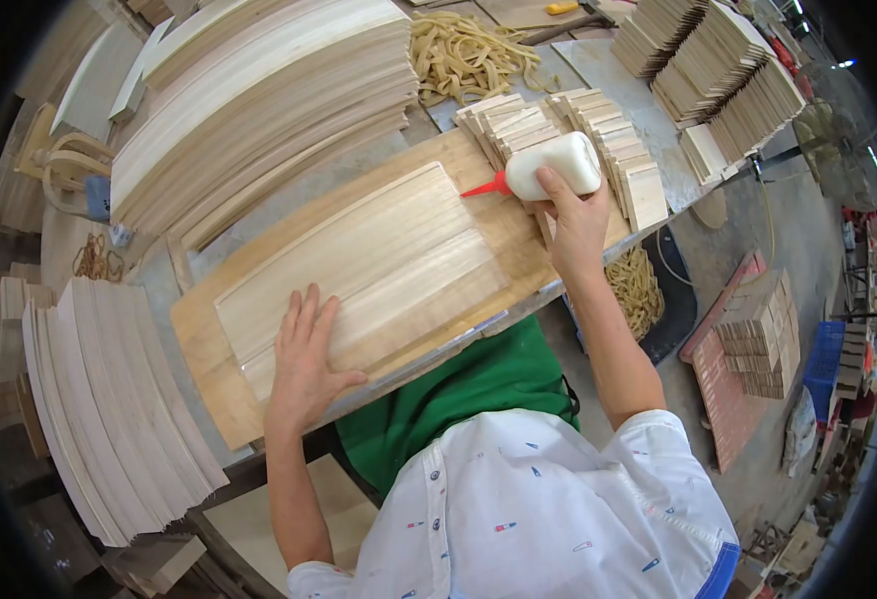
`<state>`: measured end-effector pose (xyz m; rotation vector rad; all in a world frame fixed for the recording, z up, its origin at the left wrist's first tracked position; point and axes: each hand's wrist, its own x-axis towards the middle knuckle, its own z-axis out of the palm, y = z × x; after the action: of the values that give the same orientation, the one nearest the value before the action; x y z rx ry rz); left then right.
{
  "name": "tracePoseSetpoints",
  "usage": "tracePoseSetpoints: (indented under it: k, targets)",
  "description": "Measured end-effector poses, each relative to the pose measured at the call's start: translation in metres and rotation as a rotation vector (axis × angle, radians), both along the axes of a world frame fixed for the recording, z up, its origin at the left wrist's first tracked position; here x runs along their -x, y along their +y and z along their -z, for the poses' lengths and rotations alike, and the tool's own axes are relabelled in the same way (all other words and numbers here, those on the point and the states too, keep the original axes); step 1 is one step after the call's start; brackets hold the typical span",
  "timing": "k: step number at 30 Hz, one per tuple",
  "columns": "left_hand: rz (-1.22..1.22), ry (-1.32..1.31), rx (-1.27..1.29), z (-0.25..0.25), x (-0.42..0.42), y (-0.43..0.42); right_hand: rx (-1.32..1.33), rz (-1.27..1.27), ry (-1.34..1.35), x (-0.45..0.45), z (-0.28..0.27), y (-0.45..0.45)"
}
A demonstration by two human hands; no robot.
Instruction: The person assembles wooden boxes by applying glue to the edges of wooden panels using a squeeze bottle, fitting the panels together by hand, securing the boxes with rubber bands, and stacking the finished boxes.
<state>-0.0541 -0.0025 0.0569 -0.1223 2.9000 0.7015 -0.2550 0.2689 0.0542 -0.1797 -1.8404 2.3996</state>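
Clamping white bottle (565,160) in fingers of right hand (578,222) | pointing red nozzle (486,187) at right edge of wooden panel (384,250) | resting left hand (305,365) on panel, fingers slightly apart

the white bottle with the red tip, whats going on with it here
A person holds the white bottle in their right hand, its red nozzle pointing at the near-right end of a pale wooden panel. Their left hand rests on the panel's other end. The panel lies on a larger board, with stacked wood strips beside it. Whether anything is coming out of the nozzle can't be told.
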Motion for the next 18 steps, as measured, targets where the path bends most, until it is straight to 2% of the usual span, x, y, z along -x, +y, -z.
tracePoseSetpoints:
  k: [18]
  targets:
    - [-0.024, -0.048, -0.019, -0.002, 0.003, 0.004, 0.018, -0.019, -0.082, -0.062, 0.006, 0.071]
